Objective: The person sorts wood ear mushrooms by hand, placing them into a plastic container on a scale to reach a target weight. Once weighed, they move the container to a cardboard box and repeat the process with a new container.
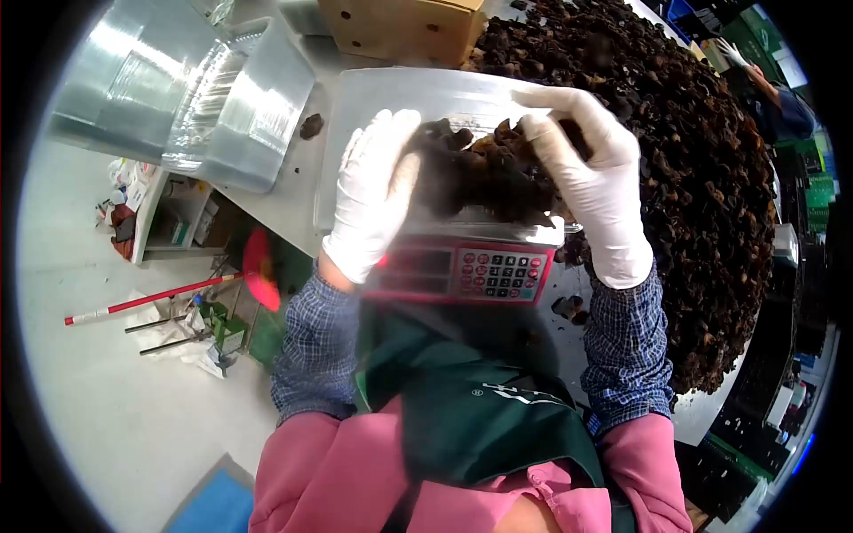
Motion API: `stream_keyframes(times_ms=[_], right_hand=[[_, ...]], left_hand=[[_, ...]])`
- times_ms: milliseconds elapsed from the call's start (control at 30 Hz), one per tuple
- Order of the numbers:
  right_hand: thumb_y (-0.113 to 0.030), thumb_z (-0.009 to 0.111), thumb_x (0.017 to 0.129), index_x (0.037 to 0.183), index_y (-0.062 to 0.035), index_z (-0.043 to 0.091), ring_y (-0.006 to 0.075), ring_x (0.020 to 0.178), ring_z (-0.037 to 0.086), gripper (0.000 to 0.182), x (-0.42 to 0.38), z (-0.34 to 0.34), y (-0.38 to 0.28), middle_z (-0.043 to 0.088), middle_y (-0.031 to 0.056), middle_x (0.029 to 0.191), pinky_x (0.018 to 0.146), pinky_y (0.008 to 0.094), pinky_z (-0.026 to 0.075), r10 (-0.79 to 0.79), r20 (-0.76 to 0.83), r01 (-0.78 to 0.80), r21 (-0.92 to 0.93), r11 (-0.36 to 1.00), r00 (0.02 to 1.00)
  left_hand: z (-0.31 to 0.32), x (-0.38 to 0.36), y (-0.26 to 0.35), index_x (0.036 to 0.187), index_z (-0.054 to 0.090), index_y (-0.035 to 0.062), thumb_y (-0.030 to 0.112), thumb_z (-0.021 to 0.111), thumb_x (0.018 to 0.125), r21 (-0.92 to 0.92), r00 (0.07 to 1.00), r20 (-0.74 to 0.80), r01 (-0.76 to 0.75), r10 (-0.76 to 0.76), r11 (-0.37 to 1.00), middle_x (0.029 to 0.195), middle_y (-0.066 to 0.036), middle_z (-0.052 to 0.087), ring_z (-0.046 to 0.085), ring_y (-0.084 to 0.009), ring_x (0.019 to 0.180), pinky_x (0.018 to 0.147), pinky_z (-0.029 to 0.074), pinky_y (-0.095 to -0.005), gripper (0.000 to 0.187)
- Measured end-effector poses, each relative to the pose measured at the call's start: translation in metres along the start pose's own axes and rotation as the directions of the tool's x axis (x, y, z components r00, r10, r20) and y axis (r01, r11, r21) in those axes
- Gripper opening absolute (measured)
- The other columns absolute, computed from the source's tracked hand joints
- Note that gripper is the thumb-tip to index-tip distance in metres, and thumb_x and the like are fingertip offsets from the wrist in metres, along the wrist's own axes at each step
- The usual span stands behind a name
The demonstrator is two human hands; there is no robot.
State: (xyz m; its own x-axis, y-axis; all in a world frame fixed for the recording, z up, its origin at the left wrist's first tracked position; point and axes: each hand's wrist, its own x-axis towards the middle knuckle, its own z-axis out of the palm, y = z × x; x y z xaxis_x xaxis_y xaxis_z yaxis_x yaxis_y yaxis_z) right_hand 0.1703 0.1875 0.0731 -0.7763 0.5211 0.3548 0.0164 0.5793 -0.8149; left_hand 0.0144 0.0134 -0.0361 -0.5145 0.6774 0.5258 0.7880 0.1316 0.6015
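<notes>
The heap of dried dark fungus [702, 178] covers the table on the right. A clear plastic tray [391, 98] sits on the red scale [466, 271]. Both gloved hands, left hand [373, 191] and right hand [595, 182], cup a clump of fungus [484, 178] between them over the tray, fingers curled inward. The pieces look light, brittle, wrinkled, brown-black; scooping from beneath likely suits them best.

Clear plastic tub [373, 98], matt rubber gloves [373, 191].
</notes>
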Motion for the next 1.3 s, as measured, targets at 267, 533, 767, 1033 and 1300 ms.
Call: stream_keyframes(times_ms=[267,533,767,1033,1300], right_hand=[[-0.014,0.072,0.082,0.125,-0.0136,0.070,0.0302,0.089,0.066,0.043,-0.016,0.013,0.029,0.066,0.0107,0.092,0.078,0.0410,0.056,-0.181,0.191,0.246,-0.415,0.876,0.965],[-0.014,0.075,0.086,0.105,-0.0119,0.072,0.0280,0.090,0.067,0.020,-0.025,0.003,0.036,0.067,0.0077,0.107,0.075,0.0388,0.055,-0.361,-0.026,0.314,-0.439,0.842,0.932],[-0.013,0.078,0.085,0.108,-0.0128,0.073,0.0293,0.090,0.071,0.024,-0.032,0.000,0.036,0.069,0.0087,0.114,0.074,0.0357,0.059,-0.392,-0.242,0.291,-0.365,0.884,0.887],[-0.017,0.075,0.088,0.093,-0.0161,0.070,0.0260,0.068,0.067,0.006,-0.036,0.003,0.057,0.064,0.0044,0.085,0.059,0.0363,0.054,-0.373,-0.136,0.268,-0.479,0.836,0.918],[-0.014,0.077,0.088,0.097,-0.0131,0.071,0.0261,0.073,0.069,0.010,-0.034,-0.003,0.042,0.066,0.0049,0.093,0.063,0.0344,0.057,-0.344,-0.284,0.212,-0.408,0.888,0.895]], left_hand=[[-0.015,0.015,0.028,0.143,0.060,0.0076,0.011,0.058,0.099,0.112,0.985,0.125,-0.137,0.123,0.984,0.148,-0.013,0.058,0.048,-0.0306,0.144,0.125,0.025,-0.0476,0.044],[-0.021,0.016,0.031,0.143,0.060,0.0077,0.024,0.065,0.099,0.132,0.971,0.220,-0.128,0.096,0.983,0.143,-0.014,0.061,0.053,-0.0343,0.136,0.122,0.027,-0.0521,0.047],[-0.026,0.016,0.037,0.147,0.053,0.0044,0.030,0.066,0.099,0.119,0.980,0.182,-0.105,0.082,0.987,0.147,-0.017,0.057,0.050,-0.0360,0.138,0.123,0.026,-0.0515,0.056],[-0.028,0.008,0.031,0.145,0.054,0.0033,0.032,0.065,0.100,0.100,0.987,0.155,-0.064,0.048,0.993,0.145,-0.017,0.058,0.052,-0.0360,0.136,0.122,0.028,-0.0509,0.055],[-0.034,0.001,0.024,0.145,0.055,0.0039,0.030,0.065,0.100,0.106,0.994,0.109,-0.024,0.012,0.994,0.143,-0.016,0.060,0.054,-0.0364,0.134,0.122,0.030,-0.0500,0.052]])
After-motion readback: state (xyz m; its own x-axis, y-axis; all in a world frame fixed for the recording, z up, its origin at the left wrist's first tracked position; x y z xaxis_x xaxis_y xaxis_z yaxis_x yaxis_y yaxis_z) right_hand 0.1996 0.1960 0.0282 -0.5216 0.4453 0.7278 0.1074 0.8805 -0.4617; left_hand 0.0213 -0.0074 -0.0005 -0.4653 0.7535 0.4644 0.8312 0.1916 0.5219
